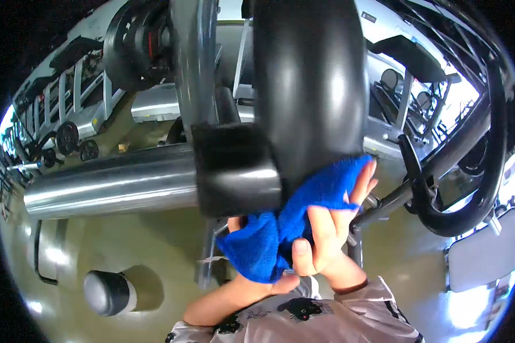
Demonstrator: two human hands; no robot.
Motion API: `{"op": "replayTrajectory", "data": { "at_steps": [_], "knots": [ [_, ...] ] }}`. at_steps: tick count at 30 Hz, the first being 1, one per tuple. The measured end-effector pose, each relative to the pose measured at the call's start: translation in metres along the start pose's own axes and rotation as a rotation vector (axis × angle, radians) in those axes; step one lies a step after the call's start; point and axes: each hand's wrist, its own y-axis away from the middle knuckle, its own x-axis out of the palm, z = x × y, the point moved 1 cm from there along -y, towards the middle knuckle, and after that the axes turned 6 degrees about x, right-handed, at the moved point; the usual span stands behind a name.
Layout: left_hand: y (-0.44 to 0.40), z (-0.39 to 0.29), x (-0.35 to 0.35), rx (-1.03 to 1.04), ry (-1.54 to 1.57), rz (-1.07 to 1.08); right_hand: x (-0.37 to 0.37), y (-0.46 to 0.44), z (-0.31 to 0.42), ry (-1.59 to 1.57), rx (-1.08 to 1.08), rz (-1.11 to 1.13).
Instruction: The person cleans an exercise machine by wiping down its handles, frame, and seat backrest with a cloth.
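A bright blue cloth (263, 243) stretches between my two hands. My right hand (329, 228) grips its upper part, fingers bent, and holds it against the lower end of a thick, glossy black rounded pad (312, 86). Below and to the left, my left hand (280, 284) is wrapped in the cloth's other part. Most of its fingers are hidden, though a fingertip shows beside the black block. That square black block (234, 171) joins the pad's side to a shiny metal cylinder (114, 180) reaching left.
A curved black bar (486, 188) of the machine arches at the right. Weight plates (134, 46) hang at upper left, with smaller plates on the floor behind. A short round black post (106, 292) stands at lower left. A grey flat panel (483, 251) is at far right.
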Motion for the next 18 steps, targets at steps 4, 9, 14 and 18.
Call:
{"op": "replayTrajectory", "data": {
  "at_steps": [4, 9, 14, 18],
  "knots": [
    [0.000, -0.027, 0.019, -0.281, 0.190, -0.104, -0.006, -0.026, -0.014, -0.158, 0.081, -0.008],
    [0.003, -0.019, 0.067, -0.259, 0.263, -0.125, 0.010, -0.026, -0.038, -0.874, 0.617, -0.010],
    [0.004, 0.005, 0.042, -0.282, 0.327, -0.160, 0.050, 0.013, -0.033, -1.004, 0.650, -0.097],
    [0.004, 0.018, 0.018, -0.329, 0.384, -0.189, 0.047, 0.074, -0.023, -0.915, 0.801, 0.241]
  ]
}}
